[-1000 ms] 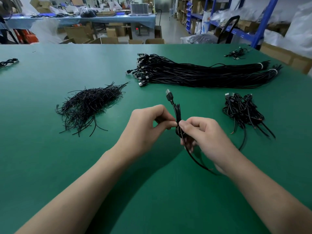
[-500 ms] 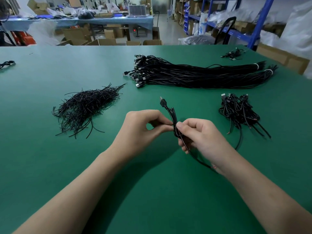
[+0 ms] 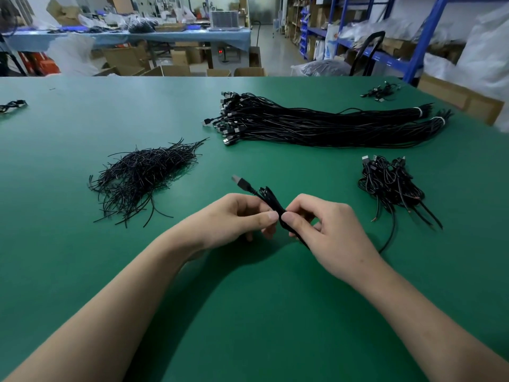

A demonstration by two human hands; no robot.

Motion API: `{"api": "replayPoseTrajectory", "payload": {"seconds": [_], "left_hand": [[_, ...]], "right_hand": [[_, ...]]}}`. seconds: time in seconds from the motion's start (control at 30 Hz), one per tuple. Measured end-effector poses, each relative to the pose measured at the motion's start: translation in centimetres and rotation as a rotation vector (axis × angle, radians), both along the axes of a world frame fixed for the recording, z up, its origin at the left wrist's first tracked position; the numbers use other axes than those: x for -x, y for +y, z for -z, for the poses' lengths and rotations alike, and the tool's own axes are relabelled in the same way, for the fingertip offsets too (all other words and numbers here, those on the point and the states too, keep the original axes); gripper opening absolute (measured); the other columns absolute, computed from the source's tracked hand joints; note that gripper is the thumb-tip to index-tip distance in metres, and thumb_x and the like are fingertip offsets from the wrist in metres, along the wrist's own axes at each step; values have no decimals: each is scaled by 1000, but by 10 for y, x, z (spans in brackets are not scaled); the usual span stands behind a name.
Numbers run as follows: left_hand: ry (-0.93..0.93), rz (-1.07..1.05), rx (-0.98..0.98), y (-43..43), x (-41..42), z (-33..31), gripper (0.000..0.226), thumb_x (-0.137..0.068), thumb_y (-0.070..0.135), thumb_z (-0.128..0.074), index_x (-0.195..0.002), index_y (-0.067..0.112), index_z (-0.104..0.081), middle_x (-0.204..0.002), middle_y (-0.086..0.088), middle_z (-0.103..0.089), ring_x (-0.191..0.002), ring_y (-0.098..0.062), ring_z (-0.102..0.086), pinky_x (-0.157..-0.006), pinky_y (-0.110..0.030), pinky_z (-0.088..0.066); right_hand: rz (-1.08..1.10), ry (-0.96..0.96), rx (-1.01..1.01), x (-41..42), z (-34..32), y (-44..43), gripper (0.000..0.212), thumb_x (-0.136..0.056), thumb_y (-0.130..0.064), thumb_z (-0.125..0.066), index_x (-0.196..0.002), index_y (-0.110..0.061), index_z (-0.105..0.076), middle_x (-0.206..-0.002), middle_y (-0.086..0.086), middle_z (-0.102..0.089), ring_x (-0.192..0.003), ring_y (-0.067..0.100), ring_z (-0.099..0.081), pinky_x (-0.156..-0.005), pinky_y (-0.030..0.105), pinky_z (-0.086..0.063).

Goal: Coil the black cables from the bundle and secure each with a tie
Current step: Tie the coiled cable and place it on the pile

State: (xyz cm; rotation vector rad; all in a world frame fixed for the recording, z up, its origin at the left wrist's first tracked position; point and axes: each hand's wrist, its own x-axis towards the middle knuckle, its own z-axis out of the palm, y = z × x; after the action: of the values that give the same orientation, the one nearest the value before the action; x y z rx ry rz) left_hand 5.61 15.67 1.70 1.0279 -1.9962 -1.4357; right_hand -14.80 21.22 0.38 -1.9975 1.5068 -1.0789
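Black coiled cable [image 3: 268, 198] above green table [image 3: 248, 312], pinched mid-coil between thumbs and curled fingers of left hand [image 3: 228, 219] and right hand [image 3: 327, 230]; plug [image 3: 240, 181] points away.

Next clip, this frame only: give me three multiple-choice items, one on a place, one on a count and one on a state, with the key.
1. Where does the pile of short ties lie?
A) to the left of the left hand
B) at the far right corner
C) under the forearms

2. How many white bands bind the long cable bundle?
A) one
B) two
C) five

3. The coiled cable is:
A) lying untouched
B) pinched by both the left hand and the right hand
C) held by one hand only

Key:
1 A: the ties lie on the green table, left of that hand.
2 B: two bands show at the bundle's right end.
3 B: thumb and fingers of each hand close on the coil's middle.
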Motion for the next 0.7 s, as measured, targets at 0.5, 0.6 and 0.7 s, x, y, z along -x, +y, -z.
{"api": "replayPoseTrajectory", "payload": {"seconds": [0.5, 0.6, 0.7], "left_hand": [[-107, -259, 757, -1, 22, 18, 11, -90, 25, -75, -82, 18, -72, -78, 14, -66, -75, -2, -59, -66, -10, -38], [-105, -277, 739, -2, 21, 21, 9, -92, 31, -72, -87, 23, -74, -82, 17, -68, -79, -2, -62, -67, -10, -38], [-93, -332, 707, -1, 19, 24, 16, -95, 41, -66, -101, 29, -74, -93, 20, -71, -91, 0, -65, -68, -11, -43]], "right_hand": [[4, -507, -336, 0, 5, -6, 26, -101, -25, -59, -79, -12, -64, -67, 8, -71, -60, 21, -61, -52, 22, -46], [48, -381, -292, 0, 2, -7, 26, -101, -26, -60, -79, -13, -64, -67, 5, -72, -56, 14, -60, -53, 20, -45], [211, -211, -174, 12, -11, -10, 27, -98, -31, -63, -75, -17, -66, -65, -1, -73, -57, 10, -65, -57, 22, -46]]}}
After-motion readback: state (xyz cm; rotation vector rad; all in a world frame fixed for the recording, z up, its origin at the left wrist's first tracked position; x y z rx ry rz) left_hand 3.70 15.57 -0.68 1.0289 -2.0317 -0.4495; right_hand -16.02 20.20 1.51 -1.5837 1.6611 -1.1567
